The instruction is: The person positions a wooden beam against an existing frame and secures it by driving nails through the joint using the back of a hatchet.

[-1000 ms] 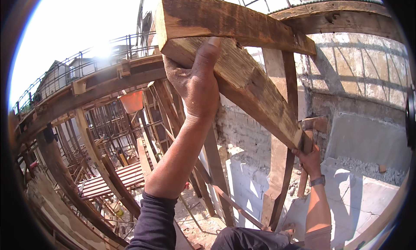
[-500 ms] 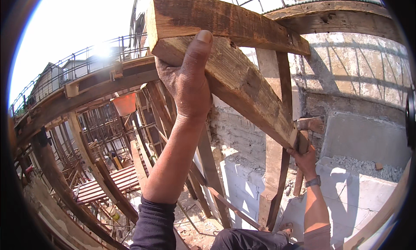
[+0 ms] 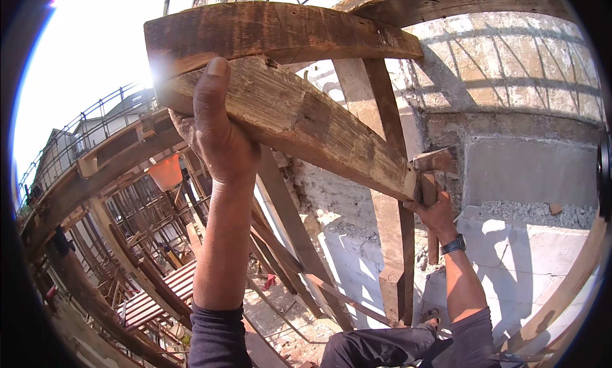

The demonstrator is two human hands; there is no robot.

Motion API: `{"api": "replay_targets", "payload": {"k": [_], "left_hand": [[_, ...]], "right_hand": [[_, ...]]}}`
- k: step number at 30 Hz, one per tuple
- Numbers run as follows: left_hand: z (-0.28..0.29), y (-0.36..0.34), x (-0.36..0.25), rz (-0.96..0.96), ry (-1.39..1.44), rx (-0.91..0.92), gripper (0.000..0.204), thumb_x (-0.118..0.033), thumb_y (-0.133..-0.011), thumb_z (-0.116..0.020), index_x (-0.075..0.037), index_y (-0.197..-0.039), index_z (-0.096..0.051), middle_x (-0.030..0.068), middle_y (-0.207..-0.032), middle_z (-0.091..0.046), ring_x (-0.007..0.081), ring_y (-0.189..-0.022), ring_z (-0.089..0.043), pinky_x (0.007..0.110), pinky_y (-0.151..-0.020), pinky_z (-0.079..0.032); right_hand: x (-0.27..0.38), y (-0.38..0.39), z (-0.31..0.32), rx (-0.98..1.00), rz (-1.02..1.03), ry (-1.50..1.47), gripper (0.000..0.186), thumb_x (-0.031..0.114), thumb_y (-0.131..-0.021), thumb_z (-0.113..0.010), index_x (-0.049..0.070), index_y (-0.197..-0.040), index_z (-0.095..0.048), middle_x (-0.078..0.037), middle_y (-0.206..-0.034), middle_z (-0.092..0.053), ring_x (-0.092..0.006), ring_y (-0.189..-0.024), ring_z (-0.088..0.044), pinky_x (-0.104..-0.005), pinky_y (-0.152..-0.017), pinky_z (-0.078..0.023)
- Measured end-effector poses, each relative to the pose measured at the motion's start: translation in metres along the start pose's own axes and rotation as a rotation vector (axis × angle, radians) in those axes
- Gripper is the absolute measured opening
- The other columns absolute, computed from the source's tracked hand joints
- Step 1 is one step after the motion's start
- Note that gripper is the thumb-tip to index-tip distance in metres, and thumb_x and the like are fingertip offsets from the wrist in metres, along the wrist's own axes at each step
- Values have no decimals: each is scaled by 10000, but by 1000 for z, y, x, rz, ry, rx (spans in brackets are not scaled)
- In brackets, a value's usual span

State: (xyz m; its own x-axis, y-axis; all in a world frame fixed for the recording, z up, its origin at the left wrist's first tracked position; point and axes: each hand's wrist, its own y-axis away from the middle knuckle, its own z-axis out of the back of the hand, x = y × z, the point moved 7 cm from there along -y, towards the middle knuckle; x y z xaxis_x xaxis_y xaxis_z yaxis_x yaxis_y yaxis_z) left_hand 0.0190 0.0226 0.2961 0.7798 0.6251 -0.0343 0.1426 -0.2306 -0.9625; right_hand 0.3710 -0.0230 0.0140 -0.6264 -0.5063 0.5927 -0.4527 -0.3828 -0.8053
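My left hand [image 3: 220,135] is closed around the upper left end of a squared timber [image 3: 306,116], its thumb lying over the near face. The timber slants down to the right, and its upper end sits against the underside of a darker wooden beam [image 3: 274,33]. At the timber's lower right end, my right hand [image 3: 438,215] is wrapped around the wooden handle of a hatchet [image 3: 436,161], close below its wedge-shaped metal head. The right fingertips are beside the timber's lower end; whether they touch it I cannot tell.
An upright wooden post [image 3: 387,240] stands behind the timber. A rough wall with a grey plastered patch [image 3: 529,173] is at right. On the left, an orange bucket [image 3: 166,172] hangs by curved formwork [image 3: 95,157], above wooden props and slats [image 3: 159,291].
The view has shifted, so the timber, beam and both hands appear farther left. My left hand keeps its hold on the timber, and my right hand still grips the hatchet.
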Motion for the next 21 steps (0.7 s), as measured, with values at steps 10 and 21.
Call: {"api": "replay_targets", "payload": {"k": [10,21], "left_hand": [[-5,-8,37,-9,-71,-34,331,-322,-923,-620,-35,-1090,-614,100,-996,-661,212,-926,-664,358,-854,-524],[-7,-2,46,72,-64,-30,340,-332,-928,-616,-41,-1103,-608,93,-1007,-650,202,-947,-652,356,-869,-517]], "right_hand": [[-18,-8,10,-6,-131,40,755,344,-697,-929,14,-1293,-602,-100,-1145,-714,-176,-1053,-671,-336,-939,-524],[-24,-16,8,-36,-89,46,771,359,-700,-928,11,-1302,-594,-116,-1122,-722,-185,-1041,-682,-344,-924,-535]]}}
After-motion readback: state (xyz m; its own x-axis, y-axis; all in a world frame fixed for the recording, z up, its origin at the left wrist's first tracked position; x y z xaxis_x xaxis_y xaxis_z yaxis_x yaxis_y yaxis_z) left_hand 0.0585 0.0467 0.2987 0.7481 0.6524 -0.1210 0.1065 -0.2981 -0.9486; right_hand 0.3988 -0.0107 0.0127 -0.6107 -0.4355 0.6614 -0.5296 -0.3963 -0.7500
